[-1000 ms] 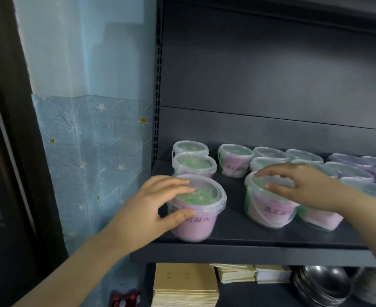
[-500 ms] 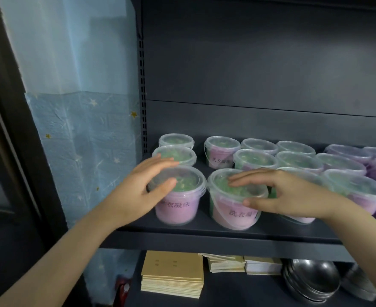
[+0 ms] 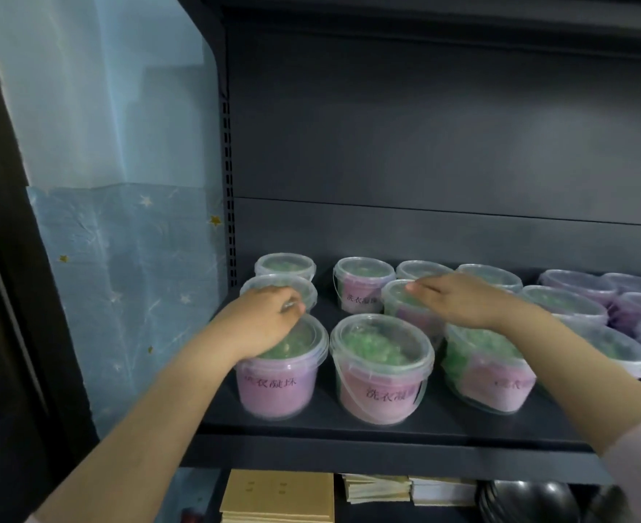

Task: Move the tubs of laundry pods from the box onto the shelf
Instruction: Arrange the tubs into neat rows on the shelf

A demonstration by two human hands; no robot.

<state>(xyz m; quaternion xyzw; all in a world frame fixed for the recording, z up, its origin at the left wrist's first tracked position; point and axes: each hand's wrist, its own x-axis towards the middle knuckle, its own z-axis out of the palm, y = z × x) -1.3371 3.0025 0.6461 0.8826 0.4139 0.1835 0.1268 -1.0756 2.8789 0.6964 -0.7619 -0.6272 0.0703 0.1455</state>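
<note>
Two bare hands reach over the dark shelf of lidded tubs: the left hand, at nine o'clock, rests with curled fingers on the front-left tub, while the right hand, at two o'clock, lies flat, fingers loosely spread, on a second-row tub.

Both forearms are bare from wrist to past the elbow, with no watch, ring or band visible on either. The left hand has short fingers with plain, unpainted nails as far as the blur allows. The right hand looks the same, bare and unadorned. At 4 o'clock in the view, a pale pink soft fabric sleeve covers the right upper arm, its edge ending near the elbow.
</note>
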